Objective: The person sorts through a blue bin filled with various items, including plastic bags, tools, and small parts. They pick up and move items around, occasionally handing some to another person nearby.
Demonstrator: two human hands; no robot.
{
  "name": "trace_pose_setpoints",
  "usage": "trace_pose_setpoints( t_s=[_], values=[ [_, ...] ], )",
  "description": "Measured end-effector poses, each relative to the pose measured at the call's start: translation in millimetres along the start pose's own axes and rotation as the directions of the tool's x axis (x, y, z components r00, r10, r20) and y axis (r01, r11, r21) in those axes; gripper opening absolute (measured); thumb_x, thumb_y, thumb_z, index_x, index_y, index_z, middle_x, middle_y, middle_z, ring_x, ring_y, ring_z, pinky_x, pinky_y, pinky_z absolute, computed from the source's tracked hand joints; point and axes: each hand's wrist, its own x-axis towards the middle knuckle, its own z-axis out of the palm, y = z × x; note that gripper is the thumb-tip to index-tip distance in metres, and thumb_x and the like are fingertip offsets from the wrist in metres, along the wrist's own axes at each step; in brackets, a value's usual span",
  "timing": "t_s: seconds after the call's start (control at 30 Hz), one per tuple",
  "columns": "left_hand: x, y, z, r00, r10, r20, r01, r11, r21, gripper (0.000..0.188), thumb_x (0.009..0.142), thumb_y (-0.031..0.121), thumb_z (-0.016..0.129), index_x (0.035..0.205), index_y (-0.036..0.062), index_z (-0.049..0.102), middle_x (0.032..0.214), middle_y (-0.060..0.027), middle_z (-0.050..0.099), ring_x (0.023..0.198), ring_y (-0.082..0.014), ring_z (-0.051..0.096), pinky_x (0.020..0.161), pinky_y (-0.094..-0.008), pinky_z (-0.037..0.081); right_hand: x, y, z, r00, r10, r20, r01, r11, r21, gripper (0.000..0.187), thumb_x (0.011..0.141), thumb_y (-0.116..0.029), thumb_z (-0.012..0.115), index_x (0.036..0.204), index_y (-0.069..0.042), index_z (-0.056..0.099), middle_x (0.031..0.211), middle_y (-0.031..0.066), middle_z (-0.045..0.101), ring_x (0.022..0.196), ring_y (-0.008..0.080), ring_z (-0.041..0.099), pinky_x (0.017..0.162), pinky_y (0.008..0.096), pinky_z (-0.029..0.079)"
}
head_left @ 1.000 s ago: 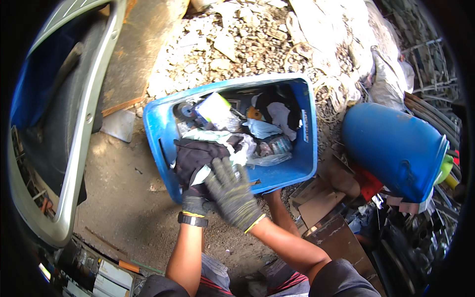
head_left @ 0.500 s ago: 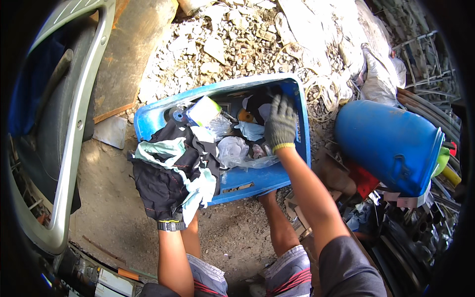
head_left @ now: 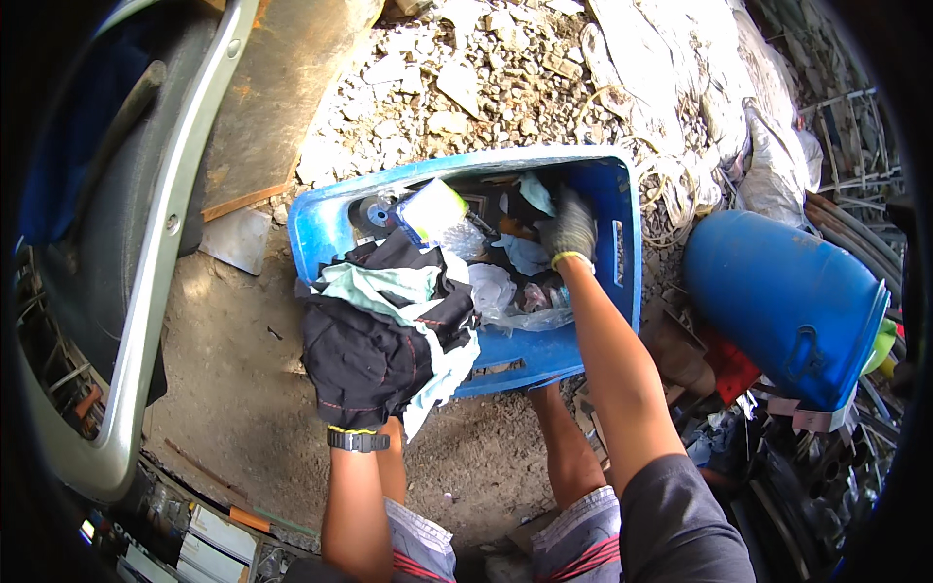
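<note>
My left hand [head_left: 352, 429], nearly all hidden, supports a bundle of black cloth [head_left: 364, 355] with pale mint cloth [head_left: 442, 360] draped over it. Only its yellow cuff edge shows beside a dark wristwatch [head_left: 358, 442]. The bundle overlaps the near left part of a blue plastic bin [head_left: 559, 361]. Inside the bin's right side is my right hand [head_left: 569, 229] in a grey knitted glove, its fingers pointing down and mostly out of sight. Pale blue cloth pieces [head_left: 525, 255] lie beside it. Clear plastic bags [head_left: 493, 291], a grinding disc [head_left: 375, 214] and a yellow-and-white box [head_left: 432, 211] are also in the bin.
A blue drum [head_left: 777, 301] lies on its side at right, next to piled scrap. Gravel [head_left: 457, 92] and white sacks [head_left: 777, 165] spread beyond the bin. A wooden board [head_left: 282, 97] and a grey-framed panel [head_left: 160, 262] stand at left.
The view has shifted, moving the scene rightward. My right hand has gone from lying over the bin's contents to reaching down among them. A pale blue piece now shows at its far side.
</note>
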Motion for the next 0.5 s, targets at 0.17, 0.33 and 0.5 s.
trace_pose_setpoints(
  t_s=[0.17, 0.33, 0.5],
  values=[
    [29, 9, -9, 0.999, -0.023, -0.048, 0.025, 0.999, 0.034, 0.051, 0.091, 0.039, 0.062, 0.120, -0.0032, 0.064, 0.108, -0.0197, 0.071, 0.096, -0.0349, 0.067, 0.089, -0.0455, 0.052, -86, -40, -94, 0.994, 0.046, -0.099, 0.027, 0.774, 0.632, 0.038, 0.088, -0.013, 0.080, 0.122, -0.003, 0.064, 0.106, 0.0113, 0.072, 0.097, 0.0191, 0.068, 0.086, 0.0336, 0.053],
    [-3, 20, 19, 0.973, -0.199, -0.118, 0.201, 0.980, 0.001, 0.059, 0.092, 0.046, 0.067, 0.129, 0.0010, 0.060, 0.113, -0.0163, 0.070, 0.097, -0.0341, 0.067, 0.087, -0.0428, 0.053, -179, -109, -171, 0.795, -0.159, -0.585, 0.507, 0.703, 0.498, 0.047, 0.090, 0.005, 0.074, 0.135, -0.001, 0.061, 0.126, 0.0150, 0.067, 0.113, 0.0251, 0.066, 0.099, 0.0368, 0.054],
    [-1, 29, -3, 0.838, -0.545, -0.006, 0.315, 0.493, -0.811, 0.031, 0.099, 0.023, 0.063, 0.126, 0.0080, 0.064, 0.120, -0.0111, 0.069, 0.114, -0.0270, 0.065, 0.100, -0.0435, 0.051, -222, -151, -147, 0.658, -0.747, -0.090, 0.739, 0.619, 0.265, 0.047, 0.083, -0.015, 0.071, 0.130, -0.016, 0.065, 0.138, 0.0151, 0.062, 0.130, 0.0369, 0.059, 0.113, 0.0567, 0.042]
  ],
)
